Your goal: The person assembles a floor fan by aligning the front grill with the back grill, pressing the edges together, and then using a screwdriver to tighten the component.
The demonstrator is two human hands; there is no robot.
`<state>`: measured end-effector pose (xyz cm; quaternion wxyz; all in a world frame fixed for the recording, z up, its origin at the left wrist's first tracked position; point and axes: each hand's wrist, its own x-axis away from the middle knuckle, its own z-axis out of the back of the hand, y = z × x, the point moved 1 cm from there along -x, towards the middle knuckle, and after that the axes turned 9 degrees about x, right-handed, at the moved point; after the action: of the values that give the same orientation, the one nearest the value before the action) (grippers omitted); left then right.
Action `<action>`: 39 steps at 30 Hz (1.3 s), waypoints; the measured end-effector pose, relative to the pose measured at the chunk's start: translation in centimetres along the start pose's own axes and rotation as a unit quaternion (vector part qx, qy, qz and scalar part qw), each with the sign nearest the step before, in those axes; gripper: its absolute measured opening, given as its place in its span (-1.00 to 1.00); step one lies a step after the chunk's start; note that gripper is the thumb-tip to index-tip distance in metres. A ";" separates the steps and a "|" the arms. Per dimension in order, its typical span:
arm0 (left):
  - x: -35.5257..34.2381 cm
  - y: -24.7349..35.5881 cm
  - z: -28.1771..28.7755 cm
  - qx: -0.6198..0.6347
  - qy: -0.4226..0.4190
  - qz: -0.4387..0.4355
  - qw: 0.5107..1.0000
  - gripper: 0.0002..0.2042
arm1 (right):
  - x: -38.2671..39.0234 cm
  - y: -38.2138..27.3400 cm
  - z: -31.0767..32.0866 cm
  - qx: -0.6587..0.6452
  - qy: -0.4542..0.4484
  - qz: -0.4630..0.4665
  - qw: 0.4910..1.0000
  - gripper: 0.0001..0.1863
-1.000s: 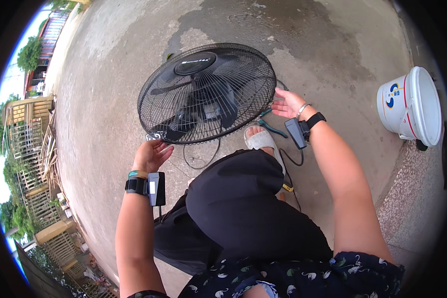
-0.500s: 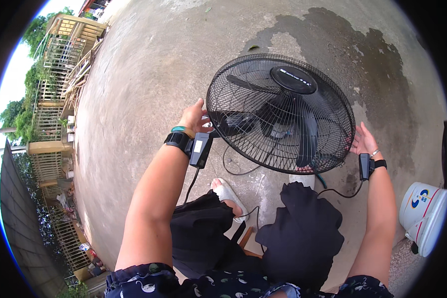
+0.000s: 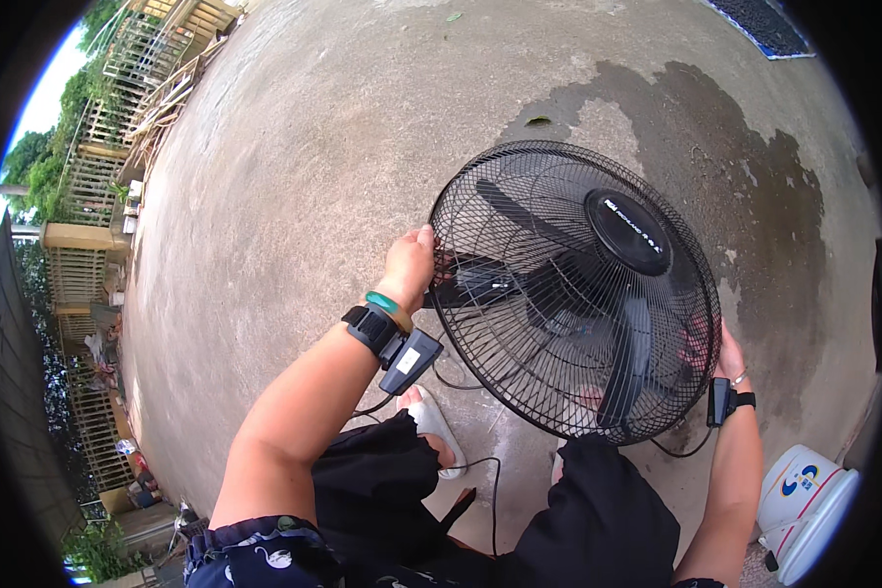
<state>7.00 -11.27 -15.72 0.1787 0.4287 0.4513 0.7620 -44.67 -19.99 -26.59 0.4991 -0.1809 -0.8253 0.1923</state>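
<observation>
A black electric fan (image 3: 629, 231) with a round wire cage fills the space in front of me, tilted, its blades visible through the grille. My left hand (image 3: 410, 267) is closed on the cage's left edge, thumb along the rim. At the lower right edge, my right hand (image 3: 729, 355) grips the rim, its fingers behind the grille and seen only through the wires. Both wrists carry a black strap with a small box. The fan's back and whatever supports it are mostly hidden by the cage.
Below the fan, a dark cord (image 3: 498, 500) runs by my left foot in a pale sandal (image 3: 439, 431). A white bucket (image 3: 796, 495) stands at the lower right. Wet concrete (image 3: 764, 225) spreads beyond the fan. Along the left runs a railing (image 3: 78, 279).
The fan has shifted right and lower in view, and its face has turned. My left hand has closed on the rim; my right, formerly open with spread fingers, now wraps the edge.
</observation>
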 end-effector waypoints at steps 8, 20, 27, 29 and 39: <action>-0.2 -2.8 1.4 -0.024 0.011 -0.046 0.999 -0.65 | -0.3 0.0 -0.4 0.028 0.003 0.003 1.000 -0.49; 5.5 -0.2 -1.3 0.066 0.040 -0.103 0.992 -0.57 | 0.5 -2.4 -2.8 0.139 0.016 -0.012 0.990 -0.38; 5.1 -0.8 -1.9 0.105 0.055 -0.105 0.987 -0.53 | 0.6 -2.3 -2.5 0.120 -0.007 -0.036 0.992 -0.43; 5.7 0.2 -2.0 0.088 0.052 -0.084 0.991 -0.42 | 0.6 -2.3 -2.7 0.106 0.002 -0.042 0.993 -0.43; 4.6 0.2 -0.8 0.143 -0.102 -0.048 0.983 -0.43 | 2.9 -2.4 -4.0 0.013 -0.001 -0.034 0.999 -0.51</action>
<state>3.76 -8.78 -13.52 0.1975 0.5030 0.5550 0.6324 -42.63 -20.08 -21.53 0.5067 -0.1460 -0.8291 0.1857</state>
